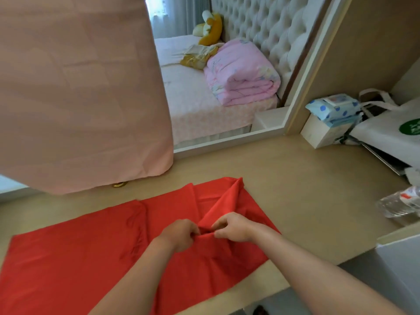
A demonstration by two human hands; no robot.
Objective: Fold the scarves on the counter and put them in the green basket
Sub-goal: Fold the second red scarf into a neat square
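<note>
1. A red scarf (68,258) lies spread across a pale wooden counter (306,201), reaching from the lower left edge of the view to just right of centre. Its near edge hangs slightly over the counter's front.
2. The right end of the scarf is partly folded over itself, with a raised ridge of cloth running from the far corner toward the hands.
3. The left hand (179,235) pinches a bunch of red fabric, its fingers curled round the cloth.
4. The right hand (234,227) pinches the same bunch just beside it, thumb and fingers closed on the cloth. The two hands nearly touch.
5. A large pale pink cloth (79,87) hangs over the upper left, its lower edge near the far edge of the scarf.
6. A small gold object (120,184) peeks out beneath that pink cloth; what it is cannot be told.
7. A clear plastic bottle (400,203) lies on its side at the right of the counter, well apart from the scarf.
8. Farther back on the right, a blue dotted pack of wipes (334,108) sits on a white box (322,133), beside a white bag (391,130).
9. Beyond a pale frame, a bed (193,105) holds a folded pink quilt (241,73) and a yellow plush toy (210,28).
</note>
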